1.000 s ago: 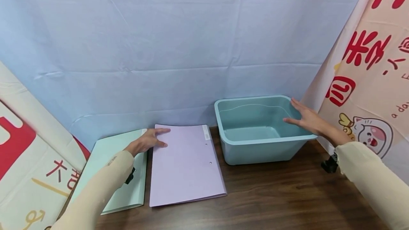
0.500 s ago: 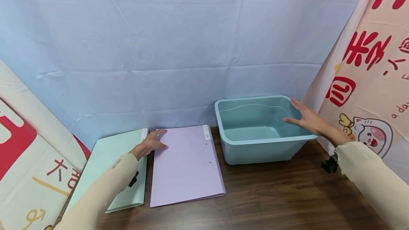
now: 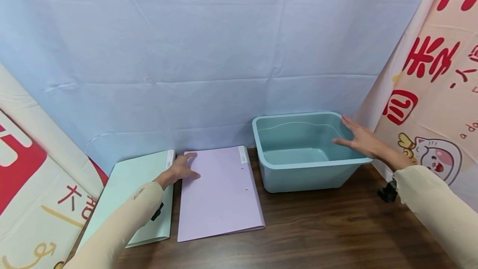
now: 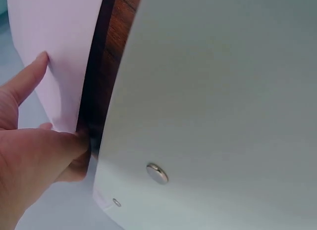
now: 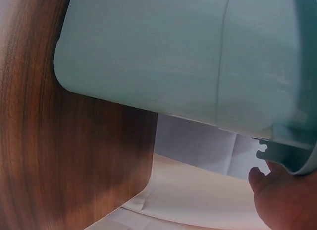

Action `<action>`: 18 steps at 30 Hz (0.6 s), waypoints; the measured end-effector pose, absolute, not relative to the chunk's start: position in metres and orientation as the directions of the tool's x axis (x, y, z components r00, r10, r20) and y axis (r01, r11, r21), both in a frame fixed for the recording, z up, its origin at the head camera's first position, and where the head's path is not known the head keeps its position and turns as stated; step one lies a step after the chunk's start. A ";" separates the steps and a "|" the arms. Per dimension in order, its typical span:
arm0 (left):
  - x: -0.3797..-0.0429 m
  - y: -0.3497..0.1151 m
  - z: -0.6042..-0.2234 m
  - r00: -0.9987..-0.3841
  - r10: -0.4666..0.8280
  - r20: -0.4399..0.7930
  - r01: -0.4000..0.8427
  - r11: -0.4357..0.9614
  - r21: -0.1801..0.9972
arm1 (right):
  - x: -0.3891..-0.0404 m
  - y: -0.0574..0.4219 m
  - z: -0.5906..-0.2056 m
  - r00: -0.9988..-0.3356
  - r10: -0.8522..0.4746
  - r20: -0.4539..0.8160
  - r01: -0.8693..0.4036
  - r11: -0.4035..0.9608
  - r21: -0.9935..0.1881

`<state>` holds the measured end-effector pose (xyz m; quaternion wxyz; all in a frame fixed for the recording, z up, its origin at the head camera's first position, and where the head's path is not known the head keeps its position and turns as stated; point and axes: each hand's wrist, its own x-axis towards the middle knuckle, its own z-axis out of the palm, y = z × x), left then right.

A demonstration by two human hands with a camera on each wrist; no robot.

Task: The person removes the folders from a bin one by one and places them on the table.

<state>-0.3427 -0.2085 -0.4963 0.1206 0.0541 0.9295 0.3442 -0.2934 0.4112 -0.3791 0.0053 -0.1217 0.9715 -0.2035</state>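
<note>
A lilac folder lies on the table with a white label and small metal rings along its right side. My left hand grips its far left corner, the thumb on the cover and the index finger at the far edge. The left wrist view shows the other fingers curled at the folder's edge, their tips partly hidden. Under my left forearm is a mint-green folder with metal studs. A blue-green plastic bin stands on the right. My right hand holds its right rim, thumb inside and fingers outside.
A pale blue cloth hangs close behind the folders and bin. Printed cloths flank both sides. Brown wood tabletop shows in front of the bin, with a narrow strip between the two folders.
My left hand has come slightly toward me, its index finger drawing back to the lilac folder's far edge. That corner has shifted slightly toward me. The right hand and bin stay put.
</note>
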 end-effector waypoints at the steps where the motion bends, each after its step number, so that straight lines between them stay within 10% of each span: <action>1: -0.342 -0.209 -0.496 -0.964 0.186 -0.192 0.018 0.762 0.647 | -0.294 0.411 -0.379 -0.970 -0.241 0.040 -0.237 0.889 -0.391; 18: -0.331 -0.207 -0.467 -0.943 0.280 -0.182 0.090 0.739 0.668 | -0.303 0.415 -0.362 -0.956 -0.290 0.040 -0.291 0.924 -0.249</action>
